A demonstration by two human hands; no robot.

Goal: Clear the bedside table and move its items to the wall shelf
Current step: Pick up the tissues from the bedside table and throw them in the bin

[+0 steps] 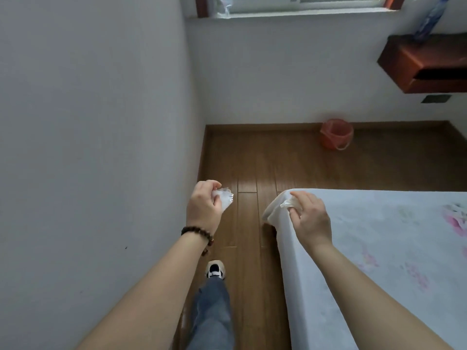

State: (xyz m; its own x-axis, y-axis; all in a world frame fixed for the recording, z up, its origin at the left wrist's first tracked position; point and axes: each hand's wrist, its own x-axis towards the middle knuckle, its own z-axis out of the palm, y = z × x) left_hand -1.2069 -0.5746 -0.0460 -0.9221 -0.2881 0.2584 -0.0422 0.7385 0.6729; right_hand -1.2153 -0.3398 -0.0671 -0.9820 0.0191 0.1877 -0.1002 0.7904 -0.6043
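My left hand (203,207) is closed around a crumpled white tissue (225,198), held over the wooden floor beside the wall. My right hand (312,215) grips another crumpled white tissue (288,203) above the corner of the bed. A dark red wooden wall-mounted bedside table (414,64) sits at the upper right, with a blue and white bottle-like item (429,18) standing on top. Its front opening is dark, and I cannot see what is inside.
An orange bin (336,133) lined with a bag stands on the floor by the far wall. The bed (379,248) with a white floral sheet fills the right side. A narrow strip of wooden floor (252,160) runs between the bed and the left wall. A window sill (290,13) runs along the top.
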